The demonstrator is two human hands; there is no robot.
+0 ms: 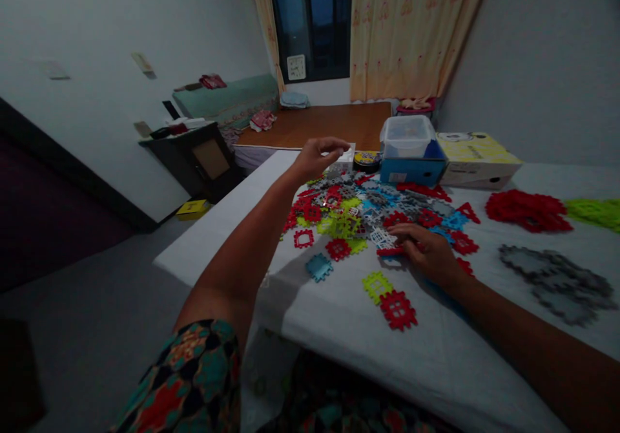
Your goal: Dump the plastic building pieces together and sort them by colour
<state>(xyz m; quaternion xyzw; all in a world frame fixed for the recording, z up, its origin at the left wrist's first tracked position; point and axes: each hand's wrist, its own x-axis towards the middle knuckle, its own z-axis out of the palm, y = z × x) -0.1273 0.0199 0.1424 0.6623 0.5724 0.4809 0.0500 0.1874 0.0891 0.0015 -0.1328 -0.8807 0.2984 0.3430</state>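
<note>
My left hand (320,157) is raised over the far left side of a pile of interlocking plastic building tiles (343,223). Its fingers reach right, the thumb is apart from them, and nothing shows in them. A small white box (345,160) is just behind its fingertips. At the near right of the pile, the fingers of my right hand (429,252) are closed at the edge of a white building tile (382,238). A red tile (389,252) lies directly below it, close to my thumb. The inner side of the right hand is hidden.
Lime (376,286) and red (398,310) tiles lie nearer me, with a blue tile (319,267) to their left. Grey (557,281), red (527,210) and lime tile groups are at right. A blue box (411,170) with a clear container (408,136) and a yellow-white carton (477,159) stand behind.
</note>
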